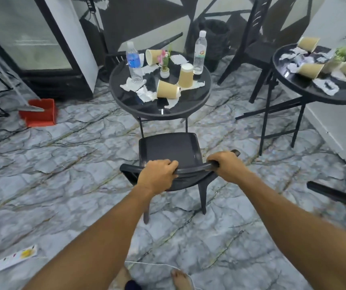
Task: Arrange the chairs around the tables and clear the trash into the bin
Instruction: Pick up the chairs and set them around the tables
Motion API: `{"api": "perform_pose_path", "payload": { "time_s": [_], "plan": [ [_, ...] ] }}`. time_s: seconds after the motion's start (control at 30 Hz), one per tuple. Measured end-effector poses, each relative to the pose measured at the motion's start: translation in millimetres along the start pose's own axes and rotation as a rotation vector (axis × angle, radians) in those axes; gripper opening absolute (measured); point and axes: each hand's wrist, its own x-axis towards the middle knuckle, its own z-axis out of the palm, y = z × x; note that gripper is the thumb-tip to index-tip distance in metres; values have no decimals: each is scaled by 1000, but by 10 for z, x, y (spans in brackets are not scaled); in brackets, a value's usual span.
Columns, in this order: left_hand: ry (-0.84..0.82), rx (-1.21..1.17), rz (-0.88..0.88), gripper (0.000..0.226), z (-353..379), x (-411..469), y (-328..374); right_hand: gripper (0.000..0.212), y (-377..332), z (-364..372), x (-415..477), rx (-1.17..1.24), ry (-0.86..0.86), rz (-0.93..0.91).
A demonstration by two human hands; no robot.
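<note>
A grey marbled floor [63, 174] fills most of the frame; a glass-door cooler [31, 38] stands at the upper left; a round black surface [191, 103] sits at upper centre and a second round surface [306, 91] at the right edge, both strewn with litter; a black chair [167, 147] stands at the centre just below the first surface, its seat facing it and its front edge near the legs; the left grip [157, 176] is curled over the top rail of the backrest, and the right grip [223, 164] wraps the same rail further right, near its end; a second chair [253, 49] stands at the upper right between the two surfaces; a dark bin [216, 32] sits against the wall behind the central surface; a red dustpan [40, 114] lies on the floor at the left; on the central surface stand a blue-labelled bottle [134, 63] and a taller bottle [199, 53]; between them one paper cup [186, 76] stands upside down, another cup [166, 89] lies on its side, and a small flower pot [164, 70] is upright; torn paper scraps [144, 94] lie around them.
</note>
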Motion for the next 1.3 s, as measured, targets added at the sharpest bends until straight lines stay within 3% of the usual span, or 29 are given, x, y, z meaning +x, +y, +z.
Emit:
{"api": "perform_pose_path", "payload": {
  "time_s": [0.17, 0.43, 0.53, 0.63, 0.8, 0.97, 1.3],
  "plan": [
    [-134, -11, -137, 25, -109, -40, 27, 34, -119, -37, 25, -34, -78, -5],
    [-287, -116, -270, 33, -237, -50, 150, 10, -172, 7, -77, -29, -59, 48],
    [-285, -334, -299, 77, -366, -44, 245, 50, -182, -38, -224, 2, -34, 94],
    [-269, -410, -271, 80, -538, 156, 411, 64, -142, -252, -460, 18, 34, 197],
    [-299, -339, -112, 70, -762, 744, 1021, 58, 205, -678, -856, 105, 76, 400],
    [-353, -229, 13, 64, -715, 1445, 1594, 50, 740, -1028, -1115, 119, 92, 478],
    [-388, -176, -43, 60, -503, 2842, 2372, 40, 2106, -1861, -1048, 167, 137, 445]
  ]
}}
